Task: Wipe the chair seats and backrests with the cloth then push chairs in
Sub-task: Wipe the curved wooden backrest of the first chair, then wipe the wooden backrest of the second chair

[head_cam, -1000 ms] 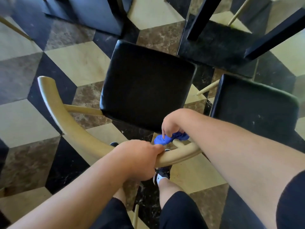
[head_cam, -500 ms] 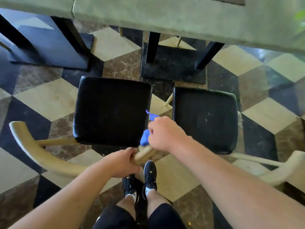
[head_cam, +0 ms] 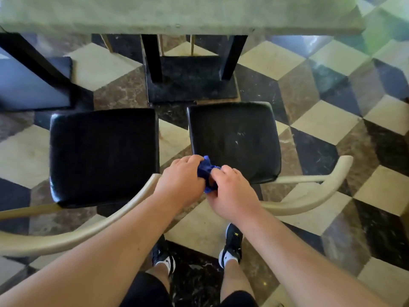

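Two chairs with black padded seats and curved pale wooden backrests stand side by side below me. The left seat [head_cam: 104, 156] has its backrest [head_cam: 88, 231] sweeping under my left forearm. The right seat [head_cam: 234, 140] carries small pale specks, and its backrest [head_cam: 309, 196] curves off to the right. Between the chairs, over the right seat's near left corner, my left hand [head_cam: 180, 182] and my right hand [head_cam: 232, 193] both grip a bunched blue cloth [head_cam: 207, 171]. Most of the cloth is hidden inside the two hands.
A pale tabletop [head_cam: 177, 14] runs across the top, with its black legs and base plate [head_cam: 190, 85] just beyond the seats. Another dark table base [head_cam: 33, 80] sits at the far left. My feet in black shoes [head_cam: 231, 244] stand on the chequered tile floor.
My left hand let go of the left chair's backrest and joined my right hand on the cloth. Both hands shifted right, over the second chair's seat corner. The view rose to show both chairs.
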`<state>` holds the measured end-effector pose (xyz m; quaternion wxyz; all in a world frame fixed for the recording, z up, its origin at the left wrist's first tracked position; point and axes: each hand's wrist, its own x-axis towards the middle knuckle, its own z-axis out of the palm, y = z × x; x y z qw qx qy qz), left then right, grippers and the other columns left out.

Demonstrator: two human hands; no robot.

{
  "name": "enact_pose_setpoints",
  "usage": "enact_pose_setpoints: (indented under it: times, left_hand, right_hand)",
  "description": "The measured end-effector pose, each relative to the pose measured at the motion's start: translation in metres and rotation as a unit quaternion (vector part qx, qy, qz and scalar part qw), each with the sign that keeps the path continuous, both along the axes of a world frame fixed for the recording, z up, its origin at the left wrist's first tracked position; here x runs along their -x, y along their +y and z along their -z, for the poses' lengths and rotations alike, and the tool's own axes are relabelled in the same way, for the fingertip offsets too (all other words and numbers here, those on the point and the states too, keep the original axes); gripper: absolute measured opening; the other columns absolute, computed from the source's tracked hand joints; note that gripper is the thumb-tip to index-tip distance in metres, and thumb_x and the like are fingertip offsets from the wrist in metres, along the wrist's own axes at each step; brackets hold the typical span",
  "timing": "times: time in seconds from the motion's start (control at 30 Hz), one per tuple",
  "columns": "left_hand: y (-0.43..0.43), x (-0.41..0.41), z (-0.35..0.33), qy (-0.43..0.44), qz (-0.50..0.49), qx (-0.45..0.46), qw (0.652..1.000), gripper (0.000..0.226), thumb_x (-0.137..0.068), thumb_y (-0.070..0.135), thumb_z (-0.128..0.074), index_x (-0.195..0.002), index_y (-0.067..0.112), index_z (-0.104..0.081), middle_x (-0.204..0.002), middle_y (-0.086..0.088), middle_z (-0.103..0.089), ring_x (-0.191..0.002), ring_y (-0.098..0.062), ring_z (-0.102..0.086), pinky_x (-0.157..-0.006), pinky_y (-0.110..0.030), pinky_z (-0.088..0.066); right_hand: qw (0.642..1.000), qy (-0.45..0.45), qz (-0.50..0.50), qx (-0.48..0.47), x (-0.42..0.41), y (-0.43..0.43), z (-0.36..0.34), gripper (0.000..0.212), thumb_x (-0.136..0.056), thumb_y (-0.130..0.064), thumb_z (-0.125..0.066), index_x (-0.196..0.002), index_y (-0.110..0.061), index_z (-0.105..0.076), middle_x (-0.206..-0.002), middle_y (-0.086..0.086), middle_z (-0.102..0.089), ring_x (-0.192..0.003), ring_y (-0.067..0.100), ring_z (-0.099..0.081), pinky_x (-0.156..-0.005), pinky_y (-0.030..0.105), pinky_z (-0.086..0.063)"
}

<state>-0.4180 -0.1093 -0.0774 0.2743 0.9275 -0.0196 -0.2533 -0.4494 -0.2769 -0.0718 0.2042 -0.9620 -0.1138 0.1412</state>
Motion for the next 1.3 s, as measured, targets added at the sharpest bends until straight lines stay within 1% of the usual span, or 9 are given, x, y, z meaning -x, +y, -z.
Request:
enact_pose_setpoints:
  times: [0.17, 0.33, 0.47, 0.57, 0.63, 0.8, 1.1, 1.2, 1.3]
  left_hand:
    - [-0.049, 0.017, -0.006, -0.077, 0.117, -0.030, 0.990, 0.056, -0.086, 0.047, -0.050, -0.139, 0.031, -0.060, -0.134, 0.009, -0.066, -0.129, -0.019, -0.053, -0.115, -0.042, -0.036]
    - [-0.111, 0.032, 0.010, -0.073, 0.147, -0.080, 0.983, 0.049, -0.086, 0.073, -0.038, -0.110, 0.039, -0.064, -0.090, 0.015, -0.069, -0.091, -0.017, -0.066, -0.090, -0.039, -0.045]
    - [-0.150, 0.033, 0.032, -0.042, 0.139, -0.153, 0.977, 0.063, -0.085, 0.085, -0.029, -0.110, 0.038, -0.063, -0.086, 0.009, -0.070, -0.088, -0.023, -0.069, -0.079, -0.044, -0.040]
    - [-0.174, 0.034, 0.035, -0.017, 0.204, -0.144, 0.968, 0.033, -0.095, 0.078, -0.031, -0.107, 0.049, -0.042, -0.072, 0.014, -0.047, -0.077, -0.024, -0.063, -0.070, -0.042, -0.043]
    - [-0.192, 0.032, 0.031, 0.037, 0.229, -0.124, 0.965, 0.027, -0.099, 0.074, -0.031, -0.104, 0.051, -0.046, -0.076, 0.014, -0.047, -0.078, -0.021, -0.061, -0.069, -0.043, -0.053]
    - [-0.240, 0.025, 0.019, 0.141, 0.219, -0.105, 0.960, 0.078, -0.085, 0.094, -0.016, -0.110, 0.036, -0.060, -0.085, 0.011, -0.064, -0.080, -0.013, -0.063, -0.071, -0.039, -0.057]
    - [-0.242, 0.017, 0.026, 0.188, 0.190, -0.098, 0.959, 0.104, -0.054, 0.114, -0.008, -0.106, 0.043, -0.064, -0.081, 0.014, -0.069, -0.075, -0.008, -0.066, -0.067, -0.034, -0.056]
    - [-0.206, 0.015, 0.025, 0.139, 0.172, -0.173, 0.960, 0.086, -0.071, 0.105, -0.016, -0.097, 0.039, -0.064, -0.079, 0.014, -0.067, -0.074, -0.008, -0.064, -0.071, -0.035, -0.057]
    - [-0.155, 0.012, 0.018, 0.055, 0.200, -0.260, 0.943, 0.054, -0.096, 0.071, -0.026, -0.103, 0.035, -0.066, -0.085, 0.011, -0.063, -0.081, -0.015, -0.062, -0.075, -0.039, -0.050]
  right_hand:
    - [1.000, 0.010, -0.015, 0.002, 0.017, -0.068, 0.000, 0.022, -0.082, -0.038, -0.059, -0.082, -0.033, -0.038, -0.080, -0.013, -0.039, -0.077, 0.017, -0.046, -0.058, 0.031, -0.038]
    - [0.999, 0.005, -0.035, 0.034, 0.032, -0.144, -0.011, 0.015, -0.075, -0.026, -0.051, -0.076, -0.028, -0.037, -0.075, -0.008, -0.041, -0.071, 0.019, -0.042, -0.057, 0.033, -0.037]
    - [0.997, 0.015, 0.003, 0.073, 0.029, -0.205, -0.016, 0.014, -0.075, -0.019, -0.055, -0.074, -0.023, -0.042, -0.075, -0.004, -0.044, -0.074, 0.022, -0.044, -0.062, 0.035, -0.038]
    - [0.995, 0.019, 0.031, 0.094, 0.021, -0.246, -0.016, 0.012, -0.076, -0.016, -0.056, -0.073, -0.021, -0.045, -0.077, -0.002, -0.048, -0.078, 0.025, -0.047, -0.068, 0.039, -0.044]
    - [0.993, 0.019, 0.046, 0.110, 0.013, -0.270, -0.014, 0.010, -0.078, -0.016, -0.057, -0.075, -0.020, -0.048, -0.080, -0.002, -0.050, -0.080, 0.024, -0.049, -0.069, 0.040, -0.047]
    - [0.990, -0.003, 0.075, 0.124, -0.018, -0.323, -0.006, 0.016, -0.080, -0.015, -0.061, -0.076, -0.021, -0.047, -0.085, -0.002, -0.049, -0.085, 0.025, -0.047, -0.069, 0.036, -0.039]
    - [0.968, -0.013, 0.126, 0.216, -0.089, -0.374, -0.002, 0.010, -0.085, -0.014, -0.061, -0.095, -0.012, -0.062, -0.100, 0.012, -0.057, -0.095, 0.035, -0.051, -0.073, 0.038, -0.039]
    - [0.968, 0.035, 0.098, 0.227, -0.096, -0.364, -0.012, 0.011, -0.084, -0.017, -0.059, -0.094, -0.016, -0.063, -0.099, 0.008, -0.058, -0.098, 0.034, -0.054, -0.072, 0.037, -0.041]
    - [0.968, 0.118, 0.010, 0.220, -0.081, -0.329, -0.019, 0.014, -0.084, -0.021, -0.052, -0.088, -0.018, -0.065, -0.094, 0.004, -0.061, -0.100, 0.029, -0.053, -0.075, 0.039, -0.051]
